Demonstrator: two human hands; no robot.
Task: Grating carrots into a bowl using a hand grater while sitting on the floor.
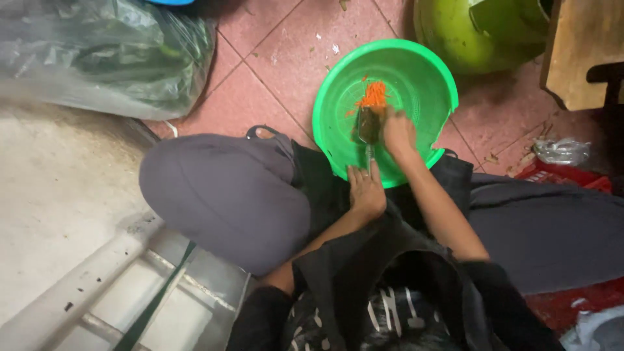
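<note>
Black-sleeved arms extend over the lap to the green basin point(422, 78) on the tiled floor, where left hand point(367, 192) grips the grater point(369, 127) handle and right hand point(398, 133) closes on a carrot piece above orange shreds point(373, 95).

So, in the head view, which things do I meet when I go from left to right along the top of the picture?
Clear plastic bag of greens → green plastic basin holding grated carrot → large green rounded object → wooden piece.

clear plastic bag point(104, 55) of greens, green gas cylinder point(471, 29), wooden stool point(582, 52).
</note>
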